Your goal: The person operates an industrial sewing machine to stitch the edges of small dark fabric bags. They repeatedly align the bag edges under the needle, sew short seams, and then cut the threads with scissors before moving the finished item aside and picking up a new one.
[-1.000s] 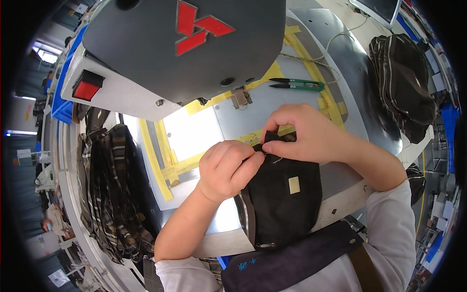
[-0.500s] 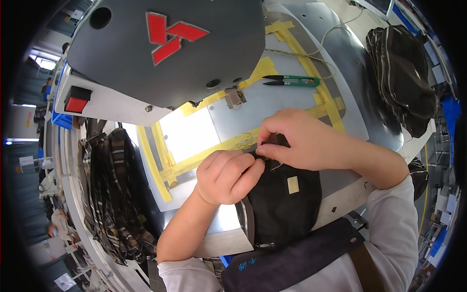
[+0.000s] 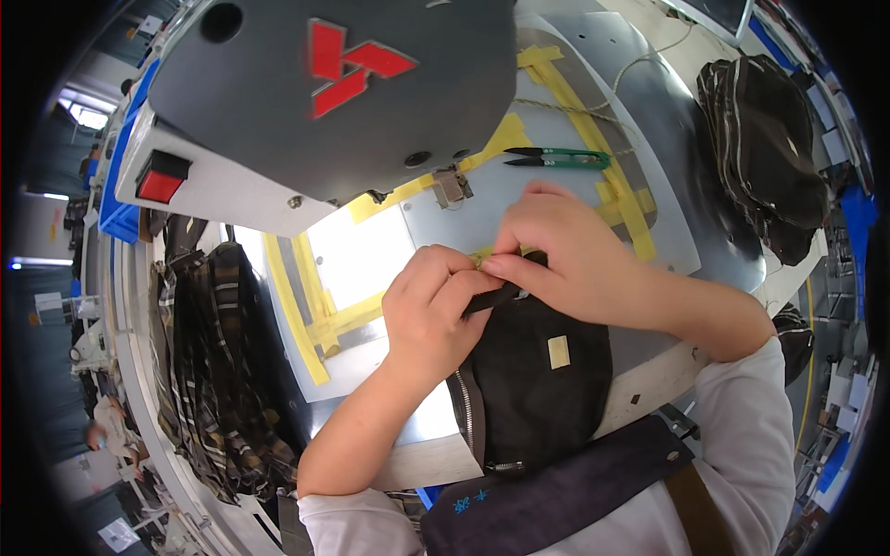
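Many plaid cloths (image 3: pixel 218 371): bunched at the left.
Left hand (image 3: pixel 426 310): narrow, its fingers hold a dark strip (image 3: pixel 491 299).
Black pouch (image 3: pixel 533 394): lies flat below both hands, near the body.
Right hand (image 3: pixel 575 264): narrow, tips pinched beside the strip; what is between, I cannot tell.
Green snips (image 3: pixel 579 159): rest beyond.
Dark pouches (image 3: pixel 769 157): stacked rightmost.

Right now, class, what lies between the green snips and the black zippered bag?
In the head view, the person's right hand lies between the green snips and the black zippered bag.
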A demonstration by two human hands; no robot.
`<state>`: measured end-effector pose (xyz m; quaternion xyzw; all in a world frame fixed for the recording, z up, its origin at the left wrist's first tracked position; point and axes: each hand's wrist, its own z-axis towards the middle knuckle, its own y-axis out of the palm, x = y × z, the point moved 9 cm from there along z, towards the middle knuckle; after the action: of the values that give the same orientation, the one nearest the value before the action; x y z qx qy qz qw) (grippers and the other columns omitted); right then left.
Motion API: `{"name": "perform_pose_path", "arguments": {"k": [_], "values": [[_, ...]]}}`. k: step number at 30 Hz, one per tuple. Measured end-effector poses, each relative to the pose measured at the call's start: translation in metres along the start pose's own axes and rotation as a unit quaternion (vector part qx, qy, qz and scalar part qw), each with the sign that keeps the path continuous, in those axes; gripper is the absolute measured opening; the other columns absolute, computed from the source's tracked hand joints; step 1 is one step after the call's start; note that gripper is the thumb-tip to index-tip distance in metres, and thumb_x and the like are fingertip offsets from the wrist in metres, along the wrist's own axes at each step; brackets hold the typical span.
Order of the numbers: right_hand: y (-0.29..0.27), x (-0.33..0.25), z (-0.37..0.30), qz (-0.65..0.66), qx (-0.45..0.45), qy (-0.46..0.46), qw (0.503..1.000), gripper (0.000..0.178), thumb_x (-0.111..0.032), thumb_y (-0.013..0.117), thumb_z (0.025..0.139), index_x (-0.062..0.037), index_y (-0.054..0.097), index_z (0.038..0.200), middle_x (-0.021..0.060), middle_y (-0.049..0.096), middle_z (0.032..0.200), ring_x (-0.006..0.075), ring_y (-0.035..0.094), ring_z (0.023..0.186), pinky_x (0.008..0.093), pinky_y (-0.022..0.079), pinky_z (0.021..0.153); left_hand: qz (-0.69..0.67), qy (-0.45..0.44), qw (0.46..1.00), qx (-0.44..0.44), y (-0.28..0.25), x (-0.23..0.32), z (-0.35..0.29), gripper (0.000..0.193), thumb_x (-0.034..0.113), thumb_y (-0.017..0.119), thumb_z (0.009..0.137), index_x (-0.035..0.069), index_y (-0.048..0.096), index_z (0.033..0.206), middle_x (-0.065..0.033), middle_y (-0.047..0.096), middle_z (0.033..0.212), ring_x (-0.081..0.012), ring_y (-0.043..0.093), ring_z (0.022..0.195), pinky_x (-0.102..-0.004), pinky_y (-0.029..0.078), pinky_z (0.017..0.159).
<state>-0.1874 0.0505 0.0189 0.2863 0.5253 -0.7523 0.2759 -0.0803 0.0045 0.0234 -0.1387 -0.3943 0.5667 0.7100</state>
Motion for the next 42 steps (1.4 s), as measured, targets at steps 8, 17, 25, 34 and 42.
{"name": "perform_pose_path", "arguments": {"k": [8,17,25,34,42], "values": [[-0.002,-0.039,-0.007,-0.134,0.04,-0.158,0.978,0.007,-0.013,0.07,0.077,-0.0103,0.064,0.078,0.0004,0.058,0.08,0.0201,0.057,0.086,0.0498,0.035,0.102,-0.083,-0.085,0.993,0.027,-0.007,-0.02,-0.007,0.03,-0.007,0.076,0.058,0.007,0.056,0.077,-0.0043,0.065,0.084,-0.0205,0.064,0.065,-0.0287,0.05,0.052],[0.004,-0.051,-0.02,-0.228,0.09,-0.267,0.932,0.008,-0.014,0.073,0.074,-0.0123,0.065,0.074,-0.0021,0.059,0.084,0.015,0.059,0.089,0.0516,0.035,0.104,-0.067,-0.122,0.99,-0.016,-0.006,-0.019,-0.005,0.025,-0.006,0.073,0.064,0.006,0.061,0.082,-0.0055,0.064,0.08,-0.0245,0.065,0.066,-0.0318,0.05,0.053],[-0.003,-0.016,0.007,-0.073,0.004,-0.092,0.993,0.013,-0.017,0.071,0.08,-0.0101,0.064,0.089,0.0028,0.061,0.085,0.0227,0.059,0.092,0.0493,0.034,0.106,-0.205,-0.316,0.924,-0.068,0.01,-0.054,-0.015,0.014,-0.001,0.073,0.074,0.001,0.063,0.085,-0.0099,0.064,0.081,-0.0254,0.065,0.073,-0.0317,0.051,0.067],[0.011,0.019,0.005,-0.019,-0.034,-0.006,0.999,0.014,-0.016,0.069,0.082,-0.0048,0.063,0.087,0.0059,0.06,0.078,0.0235,0.058,0.08,0.0434,0.035,0.105,-0.153,-0.309,0.932,-0.108,0.018,-0.049,-0.016,0.02,0.009,0.075,0.081,0.0,0.057,0.086,-0.0069,0.059,0.075,-0.015,0.052,0.067,-0.0272,0.045,0.064],[0.012,0.022,0.007,0.001,-0.032,0.007,0.999,0.014,-0.019,0.072,0.081,-0.006,0.065,0.084,0.0044,0.062,0.078,0.0228,0.057,0.077,0.039,0.037,0.101,-0.164,-0.302,0.928,-0.142,0.021,-0.05,-0.014,0.021,0.011,0.07,0.084,-0.001,0.054,0.086,-0.0158,0.059,0.082,-0.0312,0.059,0.069,-0.0372,0.047,0.063]]}}
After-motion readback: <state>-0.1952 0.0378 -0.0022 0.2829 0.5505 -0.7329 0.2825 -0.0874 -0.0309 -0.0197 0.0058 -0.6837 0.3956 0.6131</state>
